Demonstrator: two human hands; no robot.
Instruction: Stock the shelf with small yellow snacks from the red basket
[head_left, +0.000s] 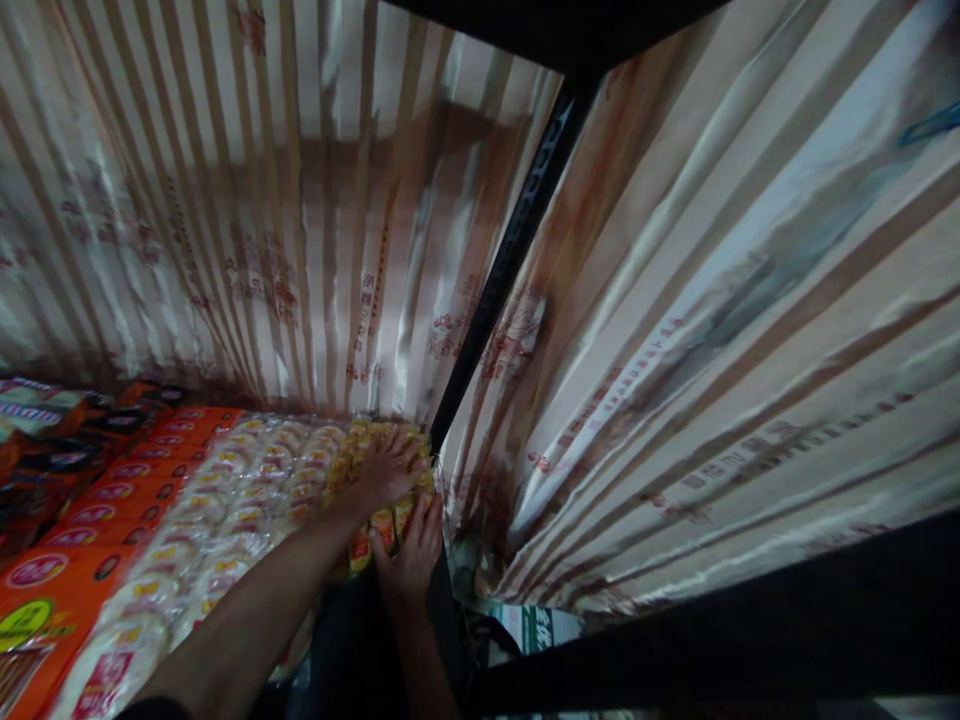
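Note:
Yellow packets point(382, 524) stand in a row at the right end of the goods, beside a black post. My left hand point(388, 466) lies spread over the top of the packets towards the back, fingers apart. At the front right corner of the row, my right hand point(411, 555) rests against the packets with its fingers stretched out and its thumb apart. Its palm side is hidden. Left of the yellow row are rows of clear-wrapped round white items point(217, 570) with red and yellow labels, partly covered by my left forearm.
Orange packs point(82, 535) and dark packets point(45, 465) fill the left side. Pleated, printed curtains point(300, 200) hang behind and at right, divided by a black post point(510, 260). A dark bar point(712, 620) crosses the lower right. A green-and-white printed pack point(538, 628) lies low behind it.

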